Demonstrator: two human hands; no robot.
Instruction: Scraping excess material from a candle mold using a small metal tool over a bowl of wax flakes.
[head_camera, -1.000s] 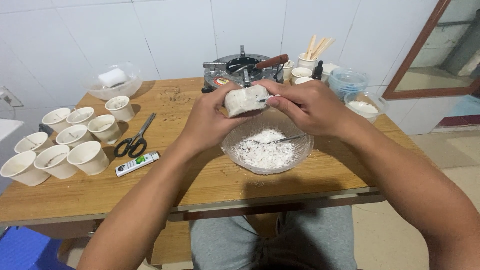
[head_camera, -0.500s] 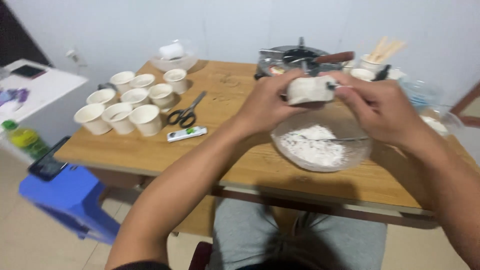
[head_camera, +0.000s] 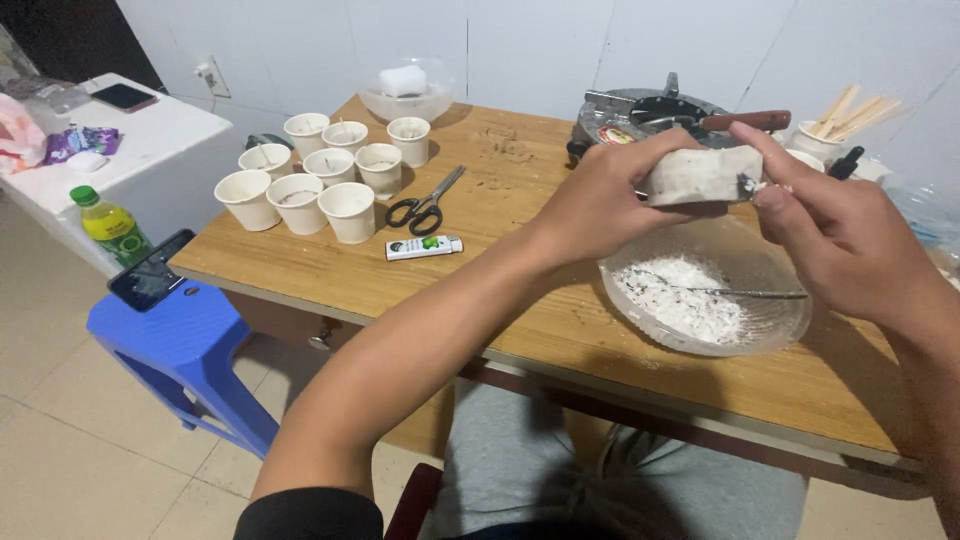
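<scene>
Left hand (head_camera: 610, 200) clamped around a pale waxy block (head_camera: 700, 175), fingers wrapped over its top and near end, thumb beneath. Right hand (head_camera: 840, 240) curled shut, fingertips at the block's far end pinching a small dark tool (head_camera: 745, 183); the tool itself too small to make out. Block is held in the air above the clear bowl (head_camera: 770, 330) of white shavings, toward the bowl's 12 o'clock. Both forearms reach in from 6 o'clock, wrists raised. Scissors (head_camera: 425, 205) and paper cups (head_camera: 345, 210) lie at 9 o'clock of the bowl. Compared with half a second ago, the grip is unchanged; the view has swung right and the hands sit further right in frame.
</scene>
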